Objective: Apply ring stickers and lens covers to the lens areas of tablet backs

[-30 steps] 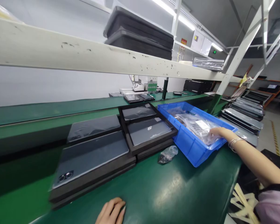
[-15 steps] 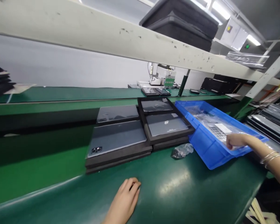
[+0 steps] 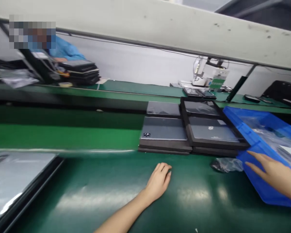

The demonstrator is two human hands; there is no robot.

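Note:
My left hand (image 3: 159,181) rests on the green tabletop (image 3: 106,181), its fingers lightly bent and the thumb a little apart, with nothing visible in it. My right hand (image 3: 273,171) is over the near side of the blue plastic bin (image 3: 253,181), fingers and thumb spread, holding nothing. Just left of its fingertips lies a small clear plastic bag (image 3: 227,164) with dark contents. Beyond my hands, a grey tablet with a camera bump (image 3: 163,128) lies on stacked black foam trays (image 3: 165,145). Beside it, another tablet (image 3: 212,128) sits in a black foam frame.
Wrapped grey tablets (image 3: 21,174) lie in a dark stack at the near left. A white shelf beam (image 3: 135,26) crosses above. A co-worker in a blue sleeve (image 3: 68,48) is behind a black stack (image 3: 80,72). A white bench device (image 3: 210,76) stands at the back.
The view has swung left, bringing the near-left tablets and the co-worker into sight. My right hand has come out of the bin and opened. My left hand still rests on the table.

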